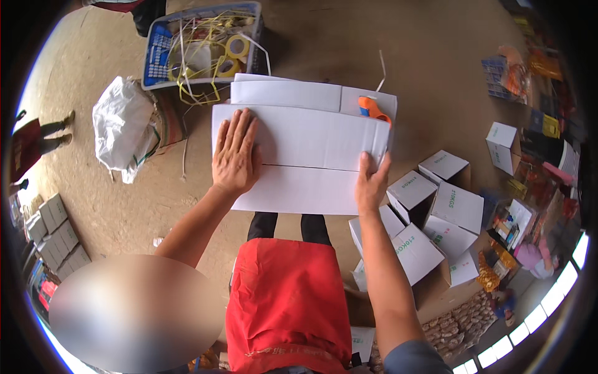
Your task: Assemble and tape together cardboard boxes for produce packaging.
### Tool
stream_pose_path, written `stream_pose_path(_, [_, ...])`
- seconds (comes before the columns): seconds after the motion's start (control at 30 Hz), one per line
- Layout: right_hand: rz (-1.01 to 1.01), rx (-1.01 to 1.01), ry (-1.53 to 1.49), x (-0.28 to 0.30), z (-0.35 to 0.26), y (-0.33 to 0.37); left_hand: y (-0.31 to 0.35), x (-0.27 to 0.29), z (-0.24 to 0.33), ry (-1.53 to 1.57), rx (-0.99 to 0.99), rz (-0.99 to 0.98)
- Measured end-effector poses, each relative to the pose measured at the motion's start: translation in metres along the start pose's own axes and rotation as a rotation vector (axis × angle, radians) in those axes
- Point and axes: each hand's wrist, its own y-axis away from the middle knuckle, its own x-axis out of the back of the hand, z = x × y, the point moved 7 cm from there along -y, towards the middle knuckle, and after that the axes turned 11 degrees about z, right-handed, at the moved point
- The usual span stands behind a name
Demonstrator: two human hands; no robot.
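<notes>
A white cardboard box (305, 140) is in front of me, its long flaps folded over and a dark seam running between two of them. My left hand (235, 156) lies flat on the left part of the flap, fingers stretched out. At the right edge my right hand (372, 181) grips the cardboard, thumb and forefinger on the side near me; its other fingers are partly hidden. An orange and blue tape dispenser (372, 110) rests at the box's far right corner, partly covered by the flap's edge.
A blue crate (161, 56) holding yellow straps and tape rolls stands beyond the box. Left of it is a white plastic sack (123, 121). Several white cartons (456, 206) stand on the right; others are stacked (59, 234) far left. A blurred oval covers the lower left.
</notes>
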Motion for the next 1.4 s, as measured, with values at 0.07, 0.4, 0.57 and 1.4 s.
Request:
stream_pose_path(0.07, [0.032,-0.024,0.021,0.002,0.007,0.003,0.004,-0.003,0.008,-0.063,0.011,-0.024])
stream_pose_path(0.4, [-0.232,-0.425,-0.391,0.007,0.119,-0.097,0.017,-0.029,0.054,-0.011,-0.089,-0.141])
stream_pose_path(0.57, [-0.513,-0.003,-0.037,-0.1,0.143,-0.182,0.019,-0.031,0.05,0.029,-0.083,-0.124])
stream_pose_path(1.4, [-1.267,-0.239,-0.842,0.002,-0.073,-0.003,0.015,-0.012,0.046,0.159,-0.03,-0.026])
